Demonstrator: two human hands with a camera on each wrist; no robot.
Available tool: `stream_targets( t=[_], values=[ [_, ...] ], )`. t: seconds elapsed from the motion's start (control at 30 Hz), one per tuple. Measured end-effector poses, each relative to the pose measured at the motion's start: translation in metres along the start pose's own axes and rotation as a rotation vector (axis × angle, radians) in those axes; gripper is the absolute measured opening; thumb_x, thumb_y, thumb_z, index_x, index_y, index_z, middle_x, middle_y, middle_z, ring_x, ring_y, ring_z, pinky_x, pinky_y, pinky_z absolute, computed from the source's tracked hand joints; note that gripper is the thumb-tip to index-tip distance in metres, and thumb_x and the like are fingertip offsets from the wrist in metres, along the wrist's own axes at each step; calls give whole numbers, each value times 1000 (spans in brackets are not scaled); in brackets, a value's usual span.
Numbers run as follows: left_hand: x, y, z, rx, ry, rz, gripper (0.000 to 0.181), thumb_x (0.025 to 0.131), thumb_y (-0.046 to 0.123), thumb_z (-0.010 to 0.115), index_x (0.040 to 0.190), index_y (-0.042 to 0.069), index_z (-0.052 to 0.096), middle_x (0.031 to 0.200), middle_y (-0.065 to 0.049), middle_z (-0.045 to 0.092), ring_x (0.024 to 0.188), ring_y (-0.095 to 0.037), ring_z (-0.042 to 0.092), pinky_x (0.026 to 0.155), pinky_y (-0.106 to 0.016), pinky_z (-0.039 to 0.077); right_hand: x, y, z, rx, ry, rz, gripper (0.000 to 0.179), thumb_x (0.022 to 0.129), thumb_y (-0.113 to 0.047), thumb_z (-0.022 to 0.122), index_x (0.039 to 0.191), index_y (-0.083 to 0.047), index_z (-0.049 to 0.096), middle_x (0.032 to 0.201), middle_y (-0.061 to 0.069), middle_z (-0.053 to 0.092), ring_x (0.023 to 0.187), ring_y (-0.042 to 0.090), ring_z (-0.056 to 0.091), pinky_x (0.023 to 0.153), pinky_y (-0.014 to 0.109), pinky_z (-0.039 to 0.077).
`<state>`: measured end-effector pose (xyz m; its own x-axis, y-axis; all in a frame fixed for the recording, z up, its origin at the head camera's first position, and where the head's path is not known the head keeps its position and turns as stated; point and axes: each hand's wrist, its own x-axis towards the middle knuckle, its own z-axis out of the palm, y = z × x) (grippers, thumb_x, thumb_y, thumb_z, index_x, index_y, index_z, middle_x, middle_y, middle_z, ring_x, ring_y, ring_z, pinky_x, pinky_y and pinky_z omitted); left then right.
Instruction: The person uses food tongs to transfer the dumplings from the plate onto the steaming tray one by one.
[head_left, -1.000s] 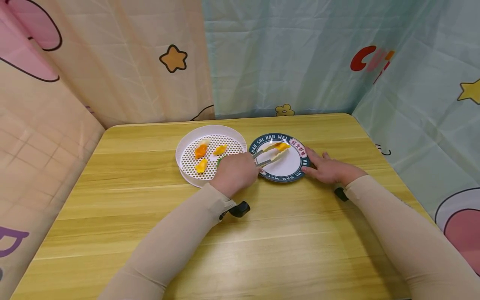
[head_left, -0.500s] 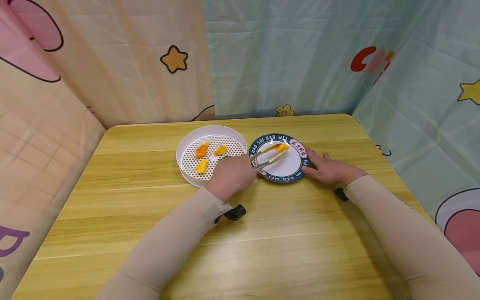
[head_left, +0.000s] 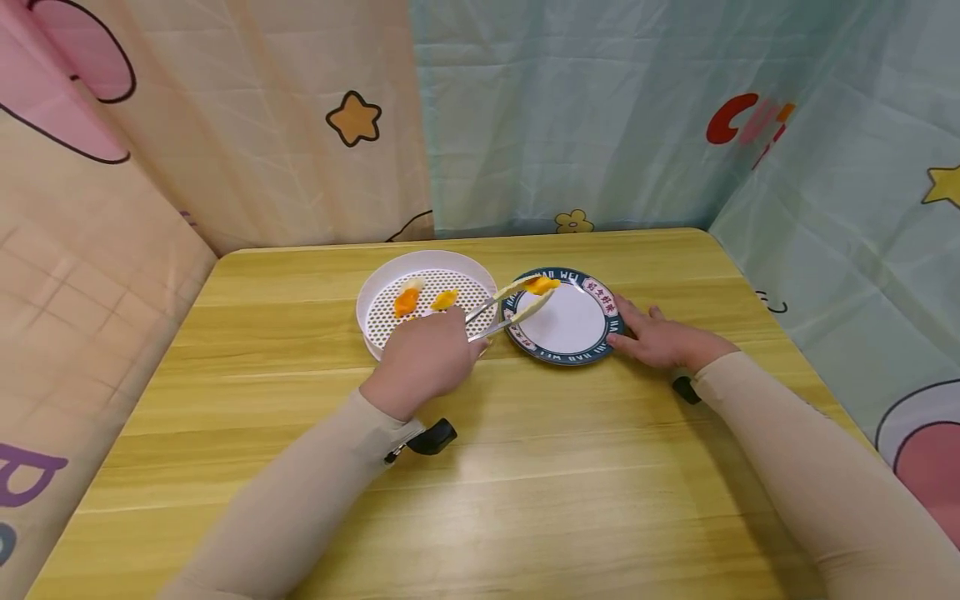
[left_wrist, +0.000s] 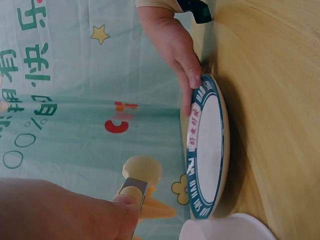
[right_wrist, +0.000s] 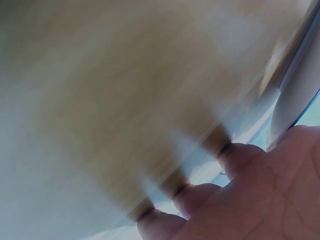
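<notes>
My left hand [head_left: 423, 358] grips metal tongs [head_left: 534, 306] with cream-coloured tips. Between the tips is a yellow-orange dumpling-like piece [head_left: 542, 286], raised over the left rim of a white plate [head_left: 566, 321] with a dark teal lettered border. In the left wrist view, the near tong tip [left_wrist: 142, 170] partly covers the piece. My right hand [head_left: 660, 337] rests at the plate's right edge, thumb and fingers spread along the rim. The right wrist view shows its fingertips [right_wrist: 200, 197] at the wooden surface. The plate's bare white middle shows.
Left of the plate stands a round white perforated tray [head_left: 420, 260]. It holds an orange-and-white piece [head_left: 407, 302] and a yellow piece [head_left: 446, 299]; my left hand hides its front part. Printed curtains [head_left: 510, 125] hang behind the wooden table [head_left: 525, 500].
My left hand has moved left, and the tongs have carried the yellow-orange piece from over the plate's middle to its left rim. The right hand stays at the plate's edge.
</notes>
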<state>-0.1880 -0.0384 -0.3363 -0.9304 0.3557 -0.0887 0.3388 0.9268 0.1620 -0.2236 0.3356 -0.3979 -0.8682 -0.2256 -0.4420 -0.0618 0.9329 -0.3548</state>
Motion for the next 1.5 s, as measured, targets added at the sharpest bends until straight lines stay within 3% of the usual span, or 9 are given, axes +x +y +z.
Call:
stream_targets(
  t=[0.23,0.4,0.53,0.83,1.07,1.5],
  values=[
    [-23,-39,-11,-6,65,-17,43,104,50,58,99,7,61,80,-6,63,66,-25,60,53,-37,44,0,3,0,0,1,4,98,104,-71,40,168,-18,-13,176,21,-4,153,66,-10,119,80,7],
    [-29,-66,-15,2,31,-90,48,105,49,57,107,2,60,80,-9,63,65,-27,59,53,-38,44,0,3,0,-9,0,-4,99,104,-72,39,168,-18,-13,176,21,-3,152,67,-10,118,80,7],
    [-27,-80,-16,-8,-10,-135,50,105,50,55,109,0,58,79,-10,62,65,-28,59,52,-38,43,-1,2,-1,-6,-2,-6,99,104,-71,41,168,-17,-12,176,22,-2,152,68,-9,117,81,8],
    [-7,-97,-14,-60,-126,-210,48,107,50,53,103,2,58,80,-10,59,65,-26,56,53,-36,44,-2,0,0,6,1,-26,97,105,-69,40,168,-14,-11,175,24,-2,151,69,-9,117,81,8],
    [2,-104,-12,-49,-103,-209,50,106,53,51,102,3,58,82,-11,61,67,-27,57,54,-37,44,-2,-1,0,4,8,-23,97,106,-68,40,168,-14,-11,176,24,-1,151,69,-9,118,81,9],
    [12,-106,-18,-16,-151,-216,51,106,51,52,107,1,58,85,-12,63,71,-28,59,56,-38,45,-2,-1,-1,22,2,-15,97,105,-68,41,168,-15,-11,176,22,-3,152,68,-10,118,80,7]
  ],
)
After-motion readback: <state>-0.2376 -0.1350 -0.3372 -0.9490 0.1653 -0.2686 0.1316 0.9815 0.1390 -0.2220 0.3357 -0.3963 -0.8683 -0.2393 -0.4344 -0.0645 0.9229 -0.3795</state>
